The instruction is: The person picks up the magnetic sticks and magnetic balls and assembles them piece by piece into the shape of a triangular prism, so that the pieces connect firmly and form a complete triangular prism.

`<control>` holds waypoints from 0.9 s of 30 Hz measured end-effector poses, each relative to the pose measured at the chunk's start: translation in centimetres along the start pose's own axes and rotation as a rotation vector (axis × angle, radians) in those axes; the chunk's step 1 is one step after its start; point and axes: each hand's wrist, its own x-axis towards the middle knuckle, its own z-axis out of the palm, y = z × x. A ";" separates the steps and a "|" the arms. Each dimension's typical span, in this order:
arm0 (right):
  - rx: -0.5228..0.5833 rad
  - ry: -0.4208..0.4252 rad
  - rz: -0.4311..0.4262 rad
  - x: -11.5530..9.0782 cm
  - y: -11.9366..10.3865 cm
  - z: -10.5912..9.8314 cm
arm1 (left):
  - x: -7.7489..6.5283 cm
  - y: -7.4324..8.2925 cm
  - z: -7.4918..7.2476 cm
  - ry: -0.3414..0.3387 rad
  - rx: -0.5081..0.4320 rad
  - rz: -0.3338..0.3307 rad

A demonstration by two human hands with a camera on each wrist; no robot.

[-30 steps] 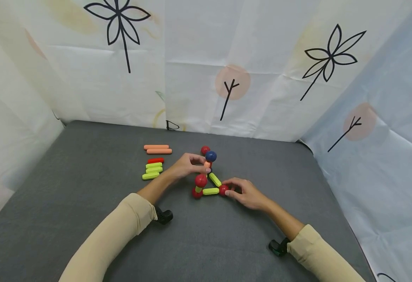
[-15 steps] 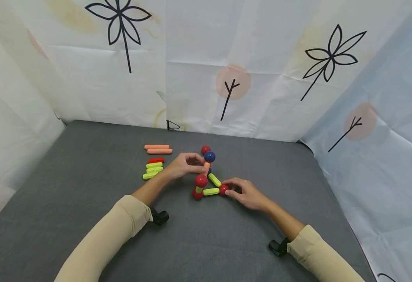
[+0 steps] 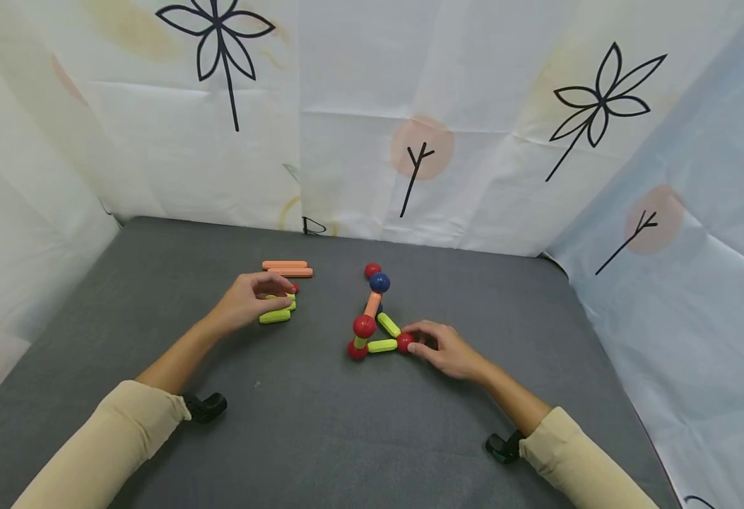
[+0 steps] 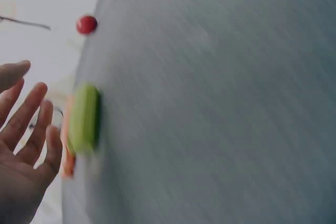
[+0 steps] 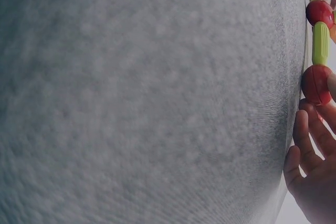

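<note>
On the grey table stands a frame of magnetic-looking balls and rods. Its right corner is a red ball [image 3: 405, 343], which my right hand [image 3: 448, 351] pinches between thumb and fingers. Yellow-green rods [image 3: 382, 346] run from that ball to another red ball [image 3: 357, 350] and toward a mostly hidden dark blue ball. Higher up, an orange rod [image 3: 373, 305] links a red ball [image 3: 364, 326] and a blue ball [image 3: 380, 283]. My left hand [image 3: 247, 302] hovers over loose yellow-green rods [image 3: 275, 317], fingers apart and holding nothing; it partly hides them and a red rod [image 3: 295, 288].
Two loose orange rods [image 3: 290, 272] lie behind the left hand. A separate red ball [image 3: 373, 269] sits behind the frame. Printed white cloth [image 3: 359, 177] walls off the table's back and sides.
My left hand has let go of the frame's orange rod and moved left to the loose rods. The right hand stays at its red ball.
</note>
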 end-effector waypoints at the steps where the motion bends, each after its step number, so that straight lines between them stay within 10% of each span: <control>1: -0.003 0.000 0.004 -0.1 0.0 0.0 | -0.5 -0.4 -0.3 0.006 0.049 0.000; 16: -0.018 0.003 0.029 -0.3 -0.1 0.1 | -2.6 -1.6 0.0 0.003 0.503 0.128; 27: -0.019 0.001 0.034 -0.3 -0.1 0.1 | -2.5 -1.1 0.1 0.025 0.412 0.126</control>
